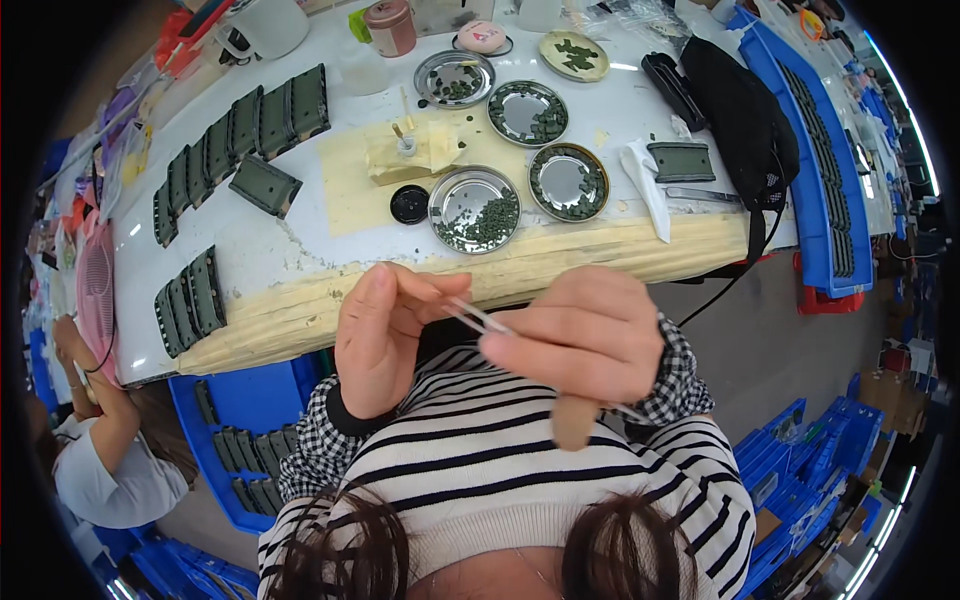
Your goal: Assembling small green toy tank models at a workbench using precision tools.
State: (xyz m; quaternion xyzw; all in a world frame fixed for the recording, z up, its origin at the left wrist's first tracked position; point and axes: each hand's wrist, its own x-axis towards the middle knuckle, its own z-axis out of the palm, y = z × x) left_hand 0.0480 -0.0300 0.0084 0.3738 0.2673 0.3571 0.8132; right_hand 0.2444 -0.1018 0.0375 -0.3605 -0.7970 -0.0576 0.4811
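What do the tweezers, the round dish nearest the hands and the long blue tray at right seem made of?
Tweezers: probably metal; slim, pale, slightly shiny prongs.
Dish: likely polished metal, given its mirror-like bare surface.
Blue tray: probably moulded plastic; smooth, evenly coloured walls.

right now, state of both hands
Right hand: closed, holding slim silvery tweezers.
Left hand: fingers curled by the tweezers' tips; whether gripping cannot be told.
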